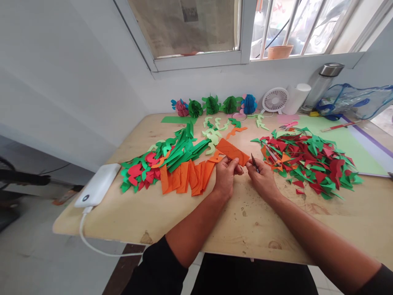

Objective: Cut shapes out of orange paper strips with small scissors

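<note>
My left hand (226, 177) pinches the lower edge of a folded orange paper piece (231, 150) with drawn curved lines on it. My right hand (262, 177) is closed, its fingertips at the paper's right corner. From that hand stick up the dark pointed blades of what look like scissors (254, 162); their handles are hidden in the palm. Left of my left hand lie several folded orange paper pieces (184, 177), beside a heap of green paper strips (187, 149) and red and green cut shapes (143, 170). Light green curly cutouts (211, 135) lie just beyond the held paper.
A large pile of red and green paper scraps (313, 162) covers the table's (245, 229) right side. Behind stand honeycomb paper figures (211, 105), a small white fan (275, 100) and a glass bottle (321, 88). A white power bank (97, 185) with a cable sits at the left edge.
</note>
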Motion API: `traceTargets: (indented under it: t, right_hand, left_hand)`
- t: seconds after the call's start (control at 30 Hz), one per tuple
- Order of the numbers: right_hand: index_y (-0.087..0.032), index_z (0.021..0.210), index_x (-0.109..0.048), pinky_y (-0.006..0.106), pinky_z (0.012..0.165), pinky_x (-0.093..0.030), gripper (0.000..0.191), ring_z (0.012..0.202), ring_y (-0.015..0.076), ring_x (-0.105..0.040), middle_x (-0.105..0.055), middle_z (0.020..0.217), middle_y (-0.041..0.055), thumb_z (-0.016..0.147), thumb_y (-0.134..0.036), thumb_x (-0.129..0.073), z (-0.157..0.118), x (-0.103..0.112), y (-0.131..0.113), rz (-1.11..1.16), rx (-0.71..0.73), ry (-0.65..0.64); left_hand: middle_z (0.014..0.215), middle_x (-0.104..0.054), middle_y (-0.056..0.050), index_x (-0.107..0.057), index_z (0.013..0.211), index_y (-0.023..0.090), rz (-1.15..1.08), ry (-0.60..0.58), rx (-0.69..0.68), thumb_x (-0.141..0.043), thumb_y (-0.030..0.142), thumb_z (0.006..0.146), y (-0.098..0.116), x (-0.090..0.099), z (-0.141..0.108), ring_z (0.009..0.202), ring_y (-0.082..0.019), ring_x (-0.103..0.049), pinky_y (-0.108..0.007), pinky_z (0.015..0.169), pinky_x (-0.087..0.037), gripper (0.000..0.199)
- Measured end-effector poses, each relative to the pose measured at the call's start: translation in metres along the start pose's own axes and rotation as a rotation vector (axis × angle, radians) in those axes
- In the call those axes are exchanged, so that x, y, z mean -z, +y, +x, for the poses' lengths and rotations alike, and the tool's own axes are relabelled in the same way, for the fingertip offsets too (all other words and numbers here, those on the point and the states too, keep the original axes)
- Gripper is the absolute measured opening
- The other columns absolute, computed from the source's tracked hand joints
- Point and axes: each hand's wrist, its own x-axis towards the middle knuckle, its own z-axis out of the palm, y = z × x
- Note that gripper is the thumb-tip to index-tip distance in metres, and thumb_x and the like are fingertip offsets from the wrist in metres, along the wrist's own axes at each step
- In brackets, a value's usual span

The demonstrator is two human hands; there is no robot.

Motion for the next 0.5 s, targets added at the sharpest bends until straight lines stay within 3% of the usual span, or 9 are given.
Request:
traceTargets:
  t: [0.5]
  right_hand:
    - [-0.019, 0.064, -0.050, 0.025, 0.054, -0.031, 0.023, 0.057, 0.0120, -0.037, -0.039, 0.056, -0.0035, 0.083, -0.032, -0.048, 0.0000, -0.0005, 0.0024, 0.001, 0.014, 0.005]
  left_hand:
    - [0.050, -0.049, 0.004, -0.053, 0.069, 0.016, 0.002, -0.011, 0.008, -0.061, 0.028, 0.070, 0.0003, -0.0010, -0.0013, 0.048, -0.007, -0.046, -0.023, 0.056, -0.040, 0.015]
